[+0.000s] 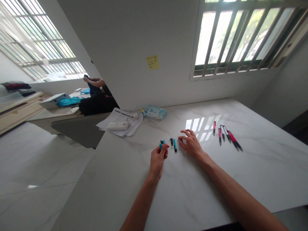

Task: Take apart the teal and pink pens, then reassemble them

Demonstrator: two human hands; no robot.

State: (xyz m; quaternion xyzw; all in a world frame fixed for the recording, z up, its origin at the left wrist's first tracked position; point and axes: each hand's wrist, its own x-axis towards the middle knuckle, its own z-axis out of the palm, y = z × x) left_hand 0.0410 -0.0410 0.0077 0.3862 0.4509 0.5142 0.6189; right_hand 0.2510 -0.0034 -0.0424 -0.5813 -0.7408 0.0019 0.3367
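Observation:
My left hand (158, 158) is closed around a teal pen piece (160, 146), whose lower part the fingers hide. Just beyond it lie small black and teal pen parts (162, 141). Between my hands, a teal pen barrel (175, 145) with a dark end rests on the table beside a black pen piece (171, 141) and a thin clear part. My right hand (191, 144) rests on the tabletop to the right, its fingers curved and apart. A small dark piece (182, 140) shows by its fingertips; whether they touch it I cannot tell.
On the marble-patterned table (134, 192), several pink and white pens (228, 136) lie at right. Papers (132, 128) under a white device (117, 125) and a wipes packet (154, 112) are at the back left. Another person's arm (96, 82) shows beyond the wall.

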